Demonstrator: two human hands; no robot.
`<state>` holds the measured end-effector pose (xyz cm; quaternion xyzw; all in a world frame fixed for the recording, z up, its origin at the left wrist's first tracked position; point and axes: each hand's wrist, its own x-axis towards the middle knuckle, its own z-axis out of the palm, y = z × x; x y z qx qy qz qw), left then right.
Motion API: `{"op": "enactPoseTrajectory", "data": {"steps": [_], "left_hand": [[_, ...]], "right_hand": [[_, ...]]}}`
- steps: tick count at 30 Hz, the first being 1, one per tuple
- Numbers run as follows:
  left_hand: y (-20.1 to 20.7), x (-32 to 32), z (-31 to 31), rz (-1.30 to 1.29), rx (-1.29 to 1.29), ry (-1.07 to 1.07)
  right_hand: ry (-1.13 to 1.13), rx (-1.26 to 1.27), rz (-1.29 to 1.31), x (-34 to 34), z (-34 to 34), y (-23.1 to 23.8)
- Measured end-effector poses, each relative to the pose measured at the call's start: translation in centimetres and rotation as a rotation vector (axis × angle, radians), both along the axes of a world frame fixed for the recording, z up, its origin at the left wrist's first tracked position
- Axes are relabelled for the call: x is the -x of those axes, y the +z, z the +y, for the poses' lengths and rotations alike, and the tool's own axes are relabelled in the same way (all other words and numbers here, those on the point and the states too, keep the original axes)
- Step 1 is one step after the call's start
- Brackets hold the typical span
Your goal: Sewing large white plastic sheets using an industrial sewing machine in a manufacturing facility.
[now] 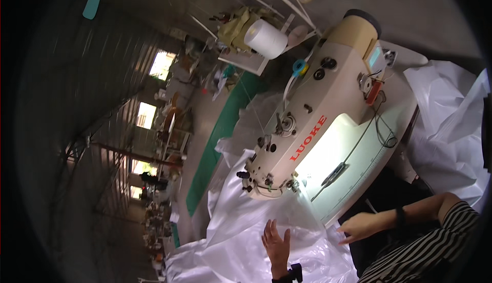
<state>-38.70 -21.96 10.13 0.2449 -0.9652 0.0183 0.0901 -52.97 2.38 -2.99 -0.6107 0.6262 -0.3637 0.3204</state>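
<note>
White glossy sheet material (230, 242) spreads under the needle end of a cream sewing machine (312, 114) and down toward me. My left hand (277, 249) is over this material, with its fingers spread and nothing in them. Close to the edge of the machine bed (353, 190) is my right hand (363, 226). Its fingers stretch toward the material, apart from each other, and I see nothing held. A small pair of thread snips (334, 175) lies on the lit bed under the machine arm. The material hides the seam area below the needle.
More white sheeting (446, 114) is bunched at the right, beyond the bed. A white thread cone (265, 38) stands behind the machine near a small shelf (245, 61). Green cloth (220, 144) runs along the table at the left. A thin cable (374, 111) hangs over the bed.
</note>
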Motion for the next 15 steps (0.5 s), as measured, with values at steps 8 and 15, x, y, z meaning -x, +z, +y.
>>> {"op": "enactPoseTrajectory", "data": {"steps": [8,15], "left_hand": [[-8.9,-3.3,-4.5,-0.03,-0.063,-0.003],[-9.7,-3.3,6.1,-0.083,-0.084,-0.354]], "right_hand": [[0.284,-0.138,-0.771,-8.2,-3.0,-6.0],[0.048,-0.248,-0.601,-1.4,5.3,-2.0]]}}
